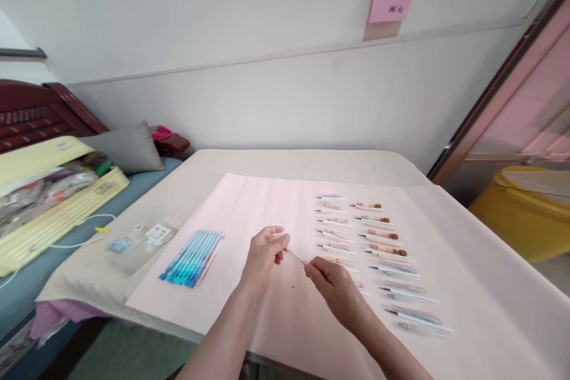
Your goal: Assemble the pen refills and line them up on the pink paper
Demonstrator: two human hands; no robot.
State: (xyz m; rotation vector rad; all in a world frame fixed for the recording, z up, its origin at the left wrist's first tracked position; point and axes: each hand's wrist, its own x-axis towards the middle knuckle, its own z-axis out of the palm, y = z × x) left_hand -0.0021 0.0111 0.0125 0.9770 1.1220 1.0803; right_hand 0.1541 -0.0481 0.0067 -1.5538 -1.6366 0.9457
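**Slim pale stick point(297, 257) pinched at both ends**

In front of me the tabletop point(285, 163) reaches toward 12 o'clock up to a white wall point(267, 101), and a pale pink sheet point(267, 205) covers much of it. Taking the stick as my clock's centre, a yellow barrel point(521, 214) stands off the tabletop at 3 o'clock. Nearer, from 2 to 4 o'clock, two columns of pens point(383, 249) lie on the sheet, dark tips toward 9 o'clock; the four farthest in the outer column have brown ends. At 9 o'clock lies a clear plastic bag point(145, 249), and closer in, a slightly fanned row of blue pens point(189, 258). At the centre, my left fingers point(279, 242) pinch the stick's end toward 10 o'clock. My right fingers point(317, 269) pinch it toward 4 o'clock, leaving a short length showing between. A tiny dark speck point(293, 287) sits at 6 o'clock.
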